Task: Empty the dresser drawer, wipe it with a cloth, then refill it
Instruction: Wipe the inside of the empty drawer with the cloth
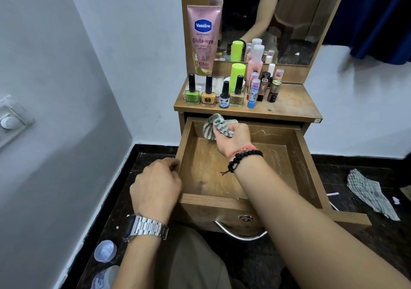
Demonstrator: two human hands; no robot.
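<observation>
While the drawer [249, 168] is standing pulled out and bare inside, the right hand [233, 138] is clutching a striped cloth [216, 126] at its back-left corner; the left hand [155, 186] is curling closed over its front-left corner. Cosmetics are crowding the dresser top [289, 102].

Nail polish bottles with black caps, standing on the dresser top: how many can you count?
4, in a front row: green, orange, small dark one, beige glitter. Others may hide behind.
</observation>
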